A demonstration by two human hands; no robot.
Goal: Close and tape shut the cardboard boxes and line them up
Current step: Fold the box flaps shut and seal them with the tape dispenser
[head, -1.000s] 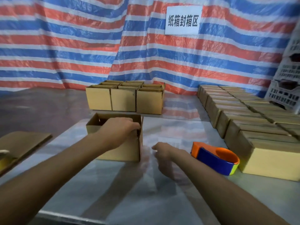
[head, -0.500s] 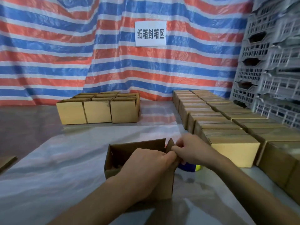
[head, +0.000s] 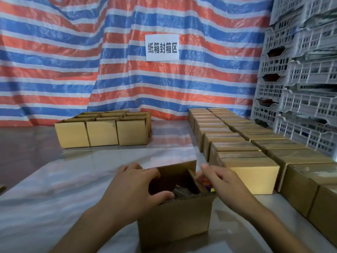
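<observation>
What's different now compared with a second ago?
The left hand has pulled the open box toward the person and rightward, in front of the tape dispenser. The right hand left the table and now touches the box's right flap. It is still open; the back boxes and sealed rows stayed put.

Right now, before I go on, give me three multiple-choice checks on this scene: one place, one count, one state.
1. Where do the closed boxes stand? A. far left B. right, beside the crates C. stacked at centre
2. How many open boxes make the far group's front row? A. two B. five C. three
3. The near box is: A. open on top B. taped shut C. flattened
Key: 1 B, their rows run along the crates on the right; 2 C, three fronts show side by side; 3 A, its inside shows, with left hand and right hand at its flaps.
</observation>
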